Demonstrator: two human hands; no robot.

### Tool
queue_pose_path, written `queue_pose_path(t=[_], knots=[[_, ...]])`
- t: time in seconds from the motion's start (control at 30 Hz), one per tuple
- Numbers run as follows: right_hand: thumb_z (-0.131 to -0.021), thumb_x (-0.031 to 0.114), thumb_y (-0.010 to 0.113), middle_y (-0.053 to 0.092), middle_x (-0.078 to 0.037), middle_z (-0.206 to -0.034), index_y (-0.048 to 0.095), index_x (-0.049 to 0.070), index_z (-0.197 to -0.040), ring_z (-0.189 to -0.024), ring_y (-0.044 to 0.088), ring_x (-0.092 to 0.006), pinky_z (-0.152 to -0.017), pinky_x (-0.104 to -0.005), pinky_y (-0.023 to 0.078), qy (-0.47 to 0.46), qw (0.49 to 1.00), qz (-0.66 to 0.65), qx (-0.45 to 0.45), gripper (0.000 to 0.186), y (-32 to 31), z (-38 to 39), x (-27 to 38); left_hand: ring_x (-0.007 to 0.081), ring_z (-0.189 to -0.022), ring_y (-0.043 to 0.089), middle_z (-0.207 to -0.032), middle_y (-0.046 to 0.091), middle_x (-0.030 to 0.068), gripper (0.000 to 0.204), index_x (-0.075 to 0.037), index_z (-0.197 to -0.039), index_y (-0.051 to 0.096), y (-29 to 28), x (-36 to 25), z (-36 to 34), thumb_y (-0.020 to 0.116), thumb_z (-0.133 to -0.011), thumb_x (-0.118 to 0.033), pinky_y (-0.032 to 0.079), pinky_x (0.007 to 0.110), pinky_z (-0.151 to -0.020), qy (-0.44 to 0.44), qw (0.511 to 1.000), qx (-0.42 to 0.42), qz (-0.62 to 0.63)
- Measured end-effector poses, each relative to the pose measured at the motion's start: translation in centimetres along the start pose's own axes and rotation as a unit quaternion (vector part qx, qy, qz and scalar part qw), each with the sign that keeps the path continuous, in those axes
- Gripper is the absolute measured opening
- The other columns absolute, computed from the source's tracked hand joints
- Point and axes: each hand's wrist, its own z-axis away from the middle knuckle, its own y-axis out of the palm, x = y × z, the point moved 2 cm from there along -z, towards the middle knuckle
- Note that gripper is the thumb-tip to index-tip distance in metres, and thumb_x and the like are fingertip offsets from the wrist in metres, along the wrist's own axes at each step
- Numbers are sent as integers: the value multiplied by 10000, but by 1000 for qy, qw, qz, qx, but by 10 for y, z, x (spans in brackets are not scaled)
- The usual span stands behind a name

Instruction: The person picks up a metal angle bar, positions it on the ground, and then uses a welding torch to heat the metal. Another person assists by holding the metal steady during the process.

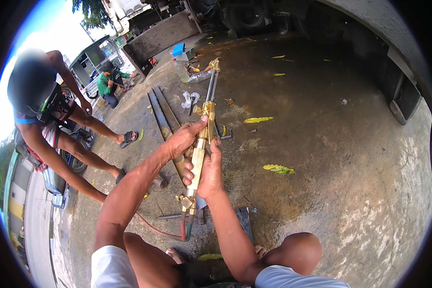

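Note:
A brass cutting torch [197, 163] points up and away in front of me, its head at the far end. My right hand [210, 170] is wrapped round its handle. Higher up, my left hand [185, 137] grips the torch by the valve [204, 109], thumb on top; its other fingers are partly hidden. From the torch's near end, by another valve, run a red hose [165, 234] and a green hose [189, 231]. Beneath the torch, long metal bars [161, 113] lie on the concrete.
A person [57, 110] in sandals bends forward at my left, and another in green [111, 84] crouches farther back. Beyond the torch lie a clear plastic bottle [200, 77], a crumpled plastic bag [190, 99] and a blue box [178, 49]. Yellow leaves [279, 169] dot the wet concrete. Truck wheels [247, 17] stand behind.

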Motion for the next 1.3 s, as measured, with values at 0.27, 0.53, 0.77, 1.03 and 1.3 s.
queue_pose_path(t=[0.27, 0.53, 0.77, 1.03, 1.3], knots=[[-888, 856, 364, 460, -5, -595, 502, 122, -1011, -378, 448, -105, -327, -259, 395, -154, 978, 123, -68, 757, 3, 14, 65, 168, -892, 640, -897, 705, 112, 742, -10, -1034, 703, 56, -46, -12, 373, -1024, -675, 522, 361, -872, 60, 996, 52, -38], [-915, 839, 323, 461, -13, -577, 469, 111, -908, -374, 429, -93, -329, -245, 378, -254, 930, 216, -154, 742, 8, 81, 145, 219, -937, 663, -959, 689, 114, 769, 36, -1175, 614, 101, 25, 66, 321, -1034, -661, 503, 394, -937, 101, 972, 170, -128], [-935, 817, 305, 456, -21, -555, 517, 125, -857, -343, 396, -113, -298, -259, 356, -289, 937, 139, -136, 728, -1, 96, 157, 178, -822, 680, -897, 678, 109, 467, 47, -1181, 611, 135, 38, 88, 490, -1080, -393, 543, 358, -748, 144, 979, 45, -139], [-963, 786, 299, 491, -39, -650, 509, 52, -1150, -385, 440, -101, -332, -248, 382, -317, 907, 248, -124, 786, 9, 86, 133, 134, -857, 634, -904, 637, 87, 396, 42, -1213, 615, 124, 40, 88, 491, -1085, -312, 510, 326, -820, 123, 980, 124, -91], [-990, 748, 237, 450, -41, -586, 483, 70, -1027, -348, 395, -109, -298, -258, 352, -311, 903, 250, -158, 722, 10, 74, 118, 190, -704, 581, -780, 590, 132, 410, 52, -1010, 616, 126, 54, 92, 425, -1078, -304, 487, 366, -692, 104, 991, 32, -84]])
